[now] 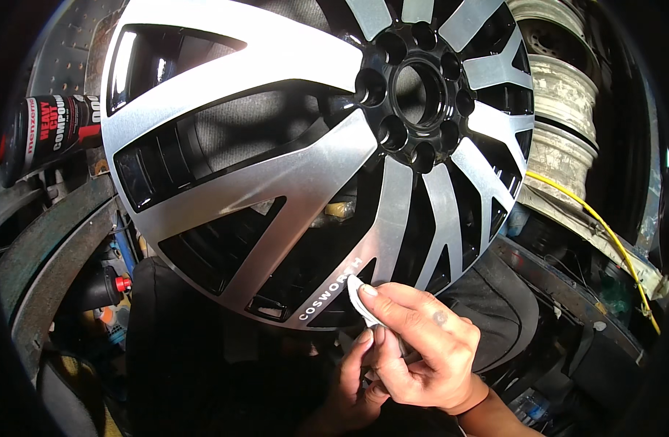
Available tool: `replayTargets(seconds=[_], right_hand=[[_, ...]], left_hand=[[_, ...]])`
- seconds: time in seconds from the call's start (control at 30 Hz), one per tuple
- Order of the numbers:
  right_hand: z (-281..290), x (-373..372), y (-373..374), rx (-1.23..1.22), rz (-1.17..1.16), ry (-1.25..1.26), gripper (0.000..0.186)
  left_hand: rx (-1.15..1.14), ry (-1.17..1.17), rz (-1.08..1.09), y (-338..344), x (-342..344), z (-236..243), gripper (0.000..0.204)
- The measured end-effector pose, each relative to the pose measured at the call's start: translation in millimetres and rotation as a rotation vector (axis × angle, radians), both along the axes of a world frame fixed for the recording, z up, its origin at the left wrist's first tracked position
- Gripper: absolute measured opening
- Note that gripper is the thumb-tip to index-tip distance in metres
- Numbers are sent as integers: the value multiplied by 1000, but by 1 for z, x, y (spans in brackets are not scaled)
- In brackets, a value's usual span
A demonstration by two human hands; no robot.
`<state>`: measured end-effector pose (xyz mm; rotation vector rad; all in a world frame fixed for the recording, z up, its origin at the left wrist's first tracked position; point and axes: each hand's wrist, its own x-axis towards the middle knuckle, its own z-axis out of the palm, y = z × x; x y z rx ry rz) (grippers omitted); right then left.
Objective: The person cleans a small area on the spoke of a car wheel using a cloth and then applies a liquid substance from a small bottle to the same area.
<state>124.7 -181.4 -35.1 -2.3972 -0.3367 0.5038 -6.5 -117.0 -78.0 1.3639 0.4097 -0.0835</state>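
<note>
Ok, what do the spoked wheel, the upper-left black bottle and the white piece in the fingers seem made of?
Spoked wheel: probably aluminium alloy, from its brushed metallic spoke faces; recesses look gloss-black. Black bottle: likely moulded plastic, smooth and shiny. White piece: matt, thin, seemingly folded; perhaps paper or cloth, can't tell which.

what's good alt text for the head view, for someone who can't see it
A person's right hand holds a small white pad at the white lettering on a silver and black wheel, with the left hand close beside it. A black bottle shows to the left; worn rims are stacked at right.
</note>
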Motion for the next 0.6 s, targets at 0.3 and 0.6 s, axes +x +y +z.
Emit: replayTargets(seconds=[0.3, 0.6], right_hand=[[0, 1, 1, -8, -4, 18, 41], [1, 2, 0, 12, -4, 11, 42]], left_hand=[[206, 43, -132, 3, 0, -1, 27], [369, -40, -258, 5, -11, -7, 27]])
